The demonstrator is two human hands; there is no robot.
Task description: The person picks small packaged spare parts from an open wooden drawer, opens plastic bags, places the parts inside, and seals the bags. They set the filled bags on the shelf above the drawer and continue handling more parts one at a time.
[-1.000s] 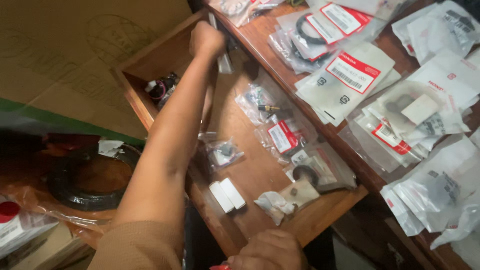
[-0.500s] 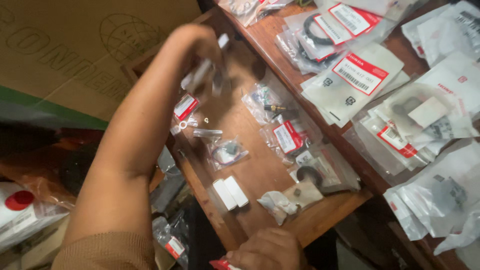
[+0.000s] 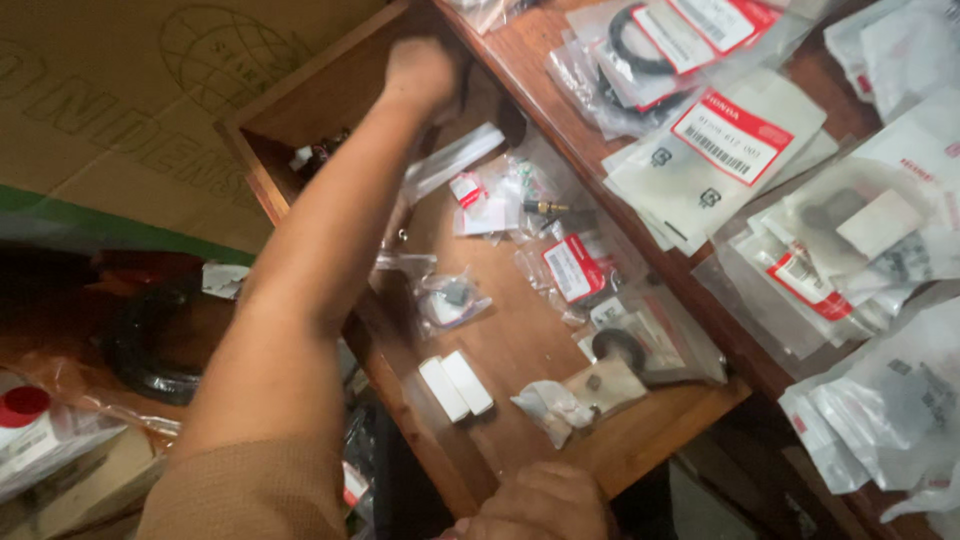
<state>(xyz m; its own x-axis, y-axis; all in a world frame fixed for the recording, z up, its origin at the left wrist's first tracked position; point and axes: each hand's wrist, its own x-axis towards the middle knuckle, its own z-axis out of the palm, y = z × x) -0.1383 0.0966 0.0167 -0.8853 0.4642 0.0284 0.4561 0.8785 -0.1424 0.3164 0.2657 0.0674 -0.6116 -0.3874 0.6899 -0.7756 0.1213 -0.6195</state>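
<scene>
An open wooden drawer (image 3: 660, 430) runs from the bottom middle to the top left. My left hand (image 3: 425, 75) reaches to its far back end with the fingers curled; whatever is inside the fist is hidden. Just below that hand lies a long clear packet (image 3: 455, 160). My right hand (image 3: 540, 505) sits at the bottom edge of the view, curled over the drawer's near front rim. Inside the drawer lie small clear bags of parts, a red-labelled packet (image 3: 572, 268), two white blocks (image 3: 455, 385) and a black ring (image 3: 618, 345).
The wooden tabletop (image 3: 560, 110) on the right carries several clear packets with red and white labels and black rubber rings. A cardboard box (image 3: 110, 110) stands at the left. Below it are a black ring (image 3: 150, 350) and a red-capped container (image 3: 22, 408).
My left hand was raised over the drawer with a clear packet half a second ago. It is now back at the drawer's far end, and a clear packet lies below it. The right hand stays put.
</scene>
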